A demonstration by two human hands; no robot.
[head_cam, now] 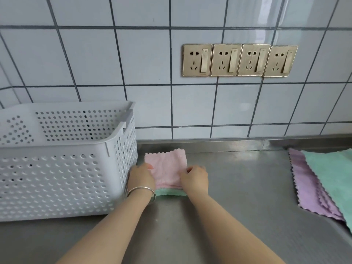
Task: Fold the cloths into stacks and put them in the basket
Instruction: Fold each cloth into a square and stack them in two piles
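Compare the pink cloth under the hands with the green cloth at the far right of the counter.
The folded pink fleece cloth is a small square next to the white perforated basket; the mint green cloth lies spread open and larger. Both hands, left and right, grip the pink one; nothing touches the green one. Pink lies on a folded green cloth, green on purple cloths. Both have wavy edges.

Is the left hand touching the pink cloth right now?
Touching. The head view shows the left hand with fingers curled over the left edge of the pink cloth.
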